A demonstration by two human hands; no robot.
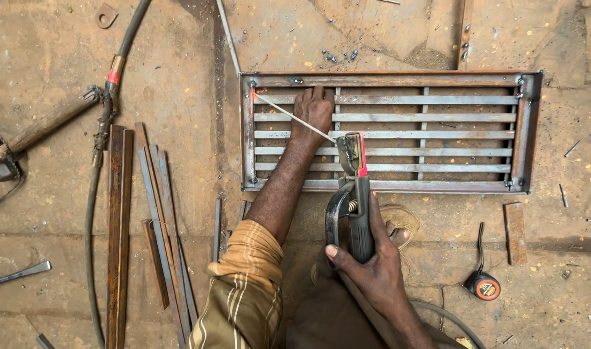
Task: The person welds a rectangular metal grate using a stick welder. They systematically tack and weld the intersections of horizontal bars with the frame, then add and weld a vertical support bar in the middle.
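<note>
A rectangular steel grille frame (525, 129) with several flat horizontal bars lies on the concrete floor. My left hand (313, 110) rests flat on its upper-left bars, fingers pointing away. My right hand (373, 265) grips a welding electrode holder (355, 194) with a red-tipped jaw. A thin welding rod (292, 115) is clamped in the jaw and slants up-left under my left hand. Its tip glows orange at the frame's upper-left corner.
Several rusty flat steel strips (118, 232) lie on the floor at left beside a black cable (92, 213). A hammer (31, 136) lies further left. A tape measure (484, 285) and a short steel offcut (515, 232) lie at right. My sandalled foot (399, 223) sits below the frame.
</note>
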